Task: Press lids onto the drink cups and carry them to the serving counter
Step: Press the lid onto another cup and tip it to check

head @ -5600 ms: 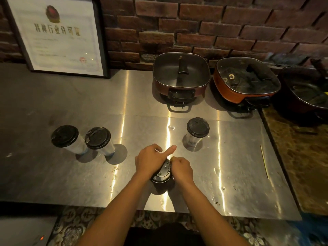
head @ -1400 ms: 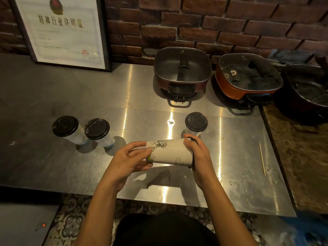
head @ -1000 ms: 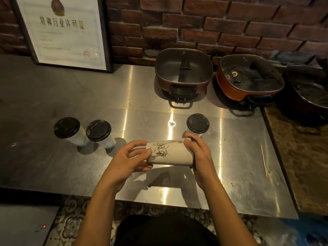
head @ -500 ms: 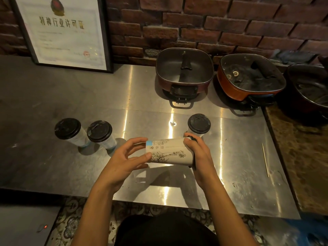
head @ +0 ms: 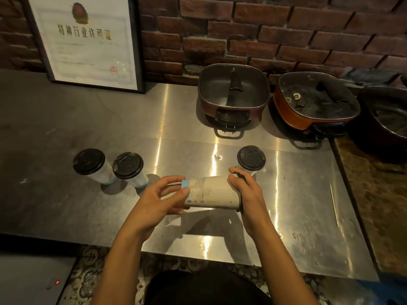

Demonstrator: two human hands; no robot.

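Sideways above the steel counter [head: 88,216], a lidded paper cup [head: 211,192] is held between both hands.

Its base is gripped by the left hand [head: 158,201], its lid end by the right hand [head: 246,194]; three lidded cups [head: 130,168] are seen standing behind.

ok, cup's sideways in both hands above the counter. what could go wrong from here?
1. The held cup lies horizontal, its lidded end in the right hand. If the lid isn't fully seated, drink could leak onto the steel counter.
2. The left hand touches the base with fingertips only, so the cup could slip.
3. A lidded cup stands just behind the right hand; setting the held one upright could knock it.
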